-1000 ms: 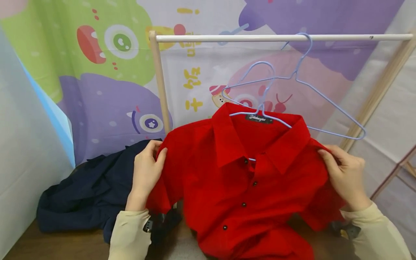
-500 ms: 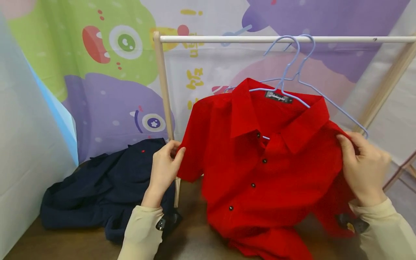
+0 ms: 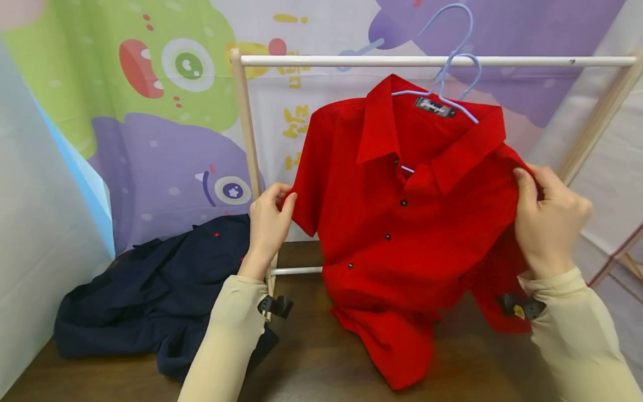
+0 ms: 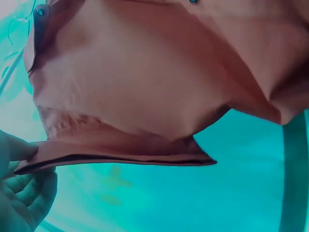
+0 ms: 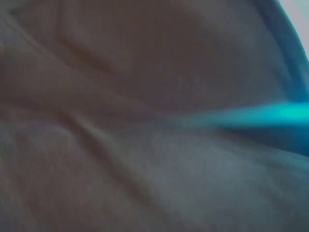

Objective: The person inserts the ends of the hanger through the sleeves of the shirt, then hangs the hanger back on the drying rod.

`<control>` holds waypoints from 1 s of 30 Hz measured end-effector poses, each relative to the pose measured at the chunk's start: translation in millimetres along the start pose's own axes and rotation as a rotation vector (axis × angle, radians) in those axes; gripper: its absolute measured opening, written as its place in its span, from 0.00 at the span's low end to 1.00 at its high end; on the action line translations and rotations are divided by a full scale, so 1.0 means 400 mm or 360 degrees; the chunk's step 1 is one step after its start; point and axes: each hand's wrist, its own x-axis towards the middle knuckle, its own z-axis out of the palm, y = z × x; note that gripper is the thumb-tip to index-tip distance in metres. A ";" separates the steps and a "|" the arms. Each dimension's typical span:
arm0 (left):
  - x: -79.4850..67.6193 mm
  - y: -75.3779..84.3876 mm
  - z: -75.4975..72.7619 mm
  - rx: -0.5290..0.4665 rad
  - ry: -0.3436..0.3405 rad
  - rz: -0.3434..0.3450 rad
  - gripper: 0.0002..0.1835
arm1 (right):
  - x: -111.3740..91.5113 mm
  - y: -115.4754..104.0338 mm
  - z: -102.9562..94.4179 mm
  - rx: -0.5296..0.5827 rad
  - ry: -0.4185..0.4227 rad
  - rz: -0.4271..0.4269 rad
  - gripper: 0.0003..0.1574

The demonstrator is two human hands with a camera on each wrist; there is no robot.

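Note:
A red short-sleeved shirt (image 3: 361, 223) with dark buttons hangs on a light blue wire hanger (image 3: 409, 93) in the head view. The hanger's hook stands above the rack's white bar. My left hand (image 3: 268, 229) pinches the edge of the left-hand sleeve between thumb and fingers; the left wrist view shows the sleeve hem (image 4: 120, 158) in that grip. On the other side my right hand (image 3: 550, 220) grips the shirt at the shoulder. Behind the collar, a second blue hanger (image 3: 474, 70) hooks over the bar, mostly hidden by the shirt. Cloth fills the blurred right wrist view.
A wooden rack with a white bar (image 3: 326, 61) stands behind the shirt on a brown table (image 3: 311, 357). Dark navy clothing (image 3: 135, 307) lies heaped at the left. A cartoon-printed curtain (image 3: 166, 156) hangs at the back, with a pale wall (image 3: 45, 223) at far left.
Both hands have raised the shirt and its hanger, and the hook has gone from below the bar to above it. The left hand has shifted right and up along the sleeve edge.

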 end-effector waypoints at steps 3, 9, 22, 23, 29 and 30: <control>0.019 0.013 0.000 -0.0018 0.0059 0.0019 0.08 | 0.016 -0.012 0.010 0.0028 0.0043 0.0033 0.19; 0.029 0.021 0.001 -0.0032 0.0085 0.0025 0.07 | 0.022 -0.023 0.029 0.0017 0.0050 0.0034 0.20; -0.013 -0.037 0.032 0.0145 -0.0125 -0.0029 0.07 | -0.047 0.038 0.078 -0.0087 -0.0093 -0.0182 0.17; -0.017 -0.040 0.035 0.0157 -0.0141 -0.0027 0.07 | -0.053 0.042 0.081 -0.0090 -0.0102 -0.0197 0.17; -0.038 -0.058 0.053 0.0206 -0.0244 -0.0043 0.07 | -0.081 0.060 0.096 -0.0061 -0.0125 -0.0254 0.15; -0.041 -0.060 0.056 0.0209 -0.0249 -0.0047 0.07 | -0.083 0.063 0.098 -0.0057 -0.0127 -0.0252 0.15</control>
